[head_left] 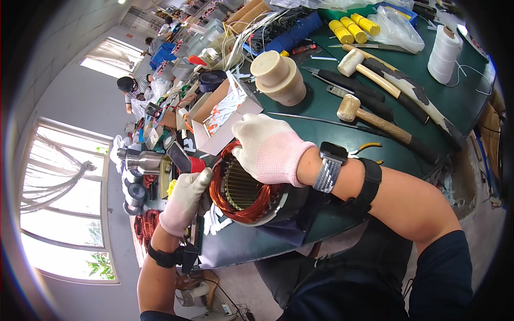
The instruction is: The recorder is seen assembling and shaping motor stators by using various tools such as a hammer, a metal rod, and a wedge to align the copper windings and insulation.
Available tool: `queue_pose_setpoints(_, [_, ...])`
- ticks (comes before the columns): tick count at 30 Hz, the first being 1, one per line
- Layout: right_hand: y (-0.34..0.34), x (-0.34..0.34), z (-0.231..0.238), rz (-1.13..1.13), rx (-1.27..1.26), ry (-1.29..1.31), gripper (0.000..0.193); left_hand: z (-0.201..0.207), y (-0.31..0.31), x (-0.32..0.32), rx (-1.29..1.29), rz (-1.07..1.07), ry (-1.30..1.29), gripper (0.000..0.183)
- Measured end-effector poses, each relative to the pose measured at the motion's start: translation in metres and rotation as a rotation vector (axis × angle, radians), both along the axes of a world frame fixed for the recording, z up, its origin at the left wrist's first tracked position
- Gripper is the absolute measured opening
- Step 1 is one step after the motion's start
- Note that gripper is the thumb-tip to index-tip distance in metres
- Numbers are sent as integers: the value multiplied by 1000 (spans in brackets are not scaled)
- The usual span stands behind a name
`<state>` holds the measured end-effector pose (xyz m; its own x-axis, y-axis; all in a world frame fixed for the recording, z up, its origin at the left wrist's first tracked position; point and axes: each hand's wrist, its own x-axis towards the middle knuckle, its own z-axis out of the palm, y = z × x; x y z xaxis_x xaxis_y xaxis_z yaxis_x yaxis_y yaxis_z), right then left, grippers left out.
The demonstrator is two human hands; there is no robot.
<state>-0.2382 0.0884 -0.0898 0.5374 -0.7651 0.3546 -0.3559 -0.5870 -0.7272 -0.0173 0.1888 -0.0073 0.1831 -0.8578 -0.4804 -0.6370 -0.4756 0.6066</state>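
A motor stator [278,206] lies on the bench in front of me, its open bore lined with slots and ringed by a red-brown copper winding [217,195]. My left hand [186,201], in a white knit glove, is closed at the winding's left side, thumb up; its other fingers are largely hidden. Over the far rim of the winding, my right hand [270,150], in a white and pink glove, has its fingers curled and pressed together. What lies between those fingertips is hidden. White paper strips [215,220] stick out beside the stator.
Beyond my hands stand an open carton [211,139] of white strips and a cream stepped cylinder [278,77]. Two mallets [369,120], dark-handled tools, yellow-handled pliers [369,146] and a white thread spool [444,53] occupy the right. A metal flask [144,162] stands left. Another person [134,88] is farther off.
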Motion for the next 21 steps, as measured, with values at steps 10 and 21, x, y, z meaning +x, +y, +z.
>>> queue_pose_setpoints(10, [0,1,2,-17,17,-21,23,-24,48,-27,-298,446,641,26])
queue_pose_setpoints(21, [1,2,-6,-23,-49,-28,24,-14,26,-21,-405,146,-34,44])
